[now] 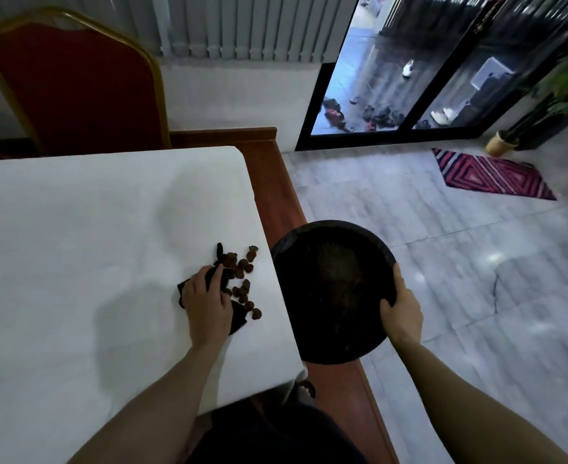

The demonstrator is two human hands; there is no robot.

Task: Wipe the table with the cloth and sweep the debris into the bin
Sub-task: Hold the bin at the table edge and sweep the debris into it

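- Your left hand (209, 303) lies on the dark cloth (234, 321) and presses it flat on the white tabletop (75, 229). The fingers are bent over the cloth, so this grip is closed on the cloth.
- The debris (242, 279), a loose group of small brown pieces, lies just in front of the fingers of this grip, on the side toward the tabletop edge. Some pieces touch the cloth.
- The group is longer than wide. Its long axis runs about parallel to the tabletop edge, from the far piece down to the piece nearest to you.
- Your right hand (401, 313) holds the round black bin (332, 289) by its rim, thumb inside and fingers outside, so this grip is clamped on the bin. The bin hangs just beside the tabletop edge, and its mouth seems a little lower than the surface.
- This is the relation that matters: the debris is between the left grip and the bin. The left hand is the nearer one to the debris, and the bin is beyond the edge on the opposite side.
- I judge that you should push the cloth straight toward the bin. Keep the cloth wide, because the end pieces can escape around it and fall on the floor (443, 229).
- I see no brand, label or readable writing on the cloth, the bin or the tabletop.
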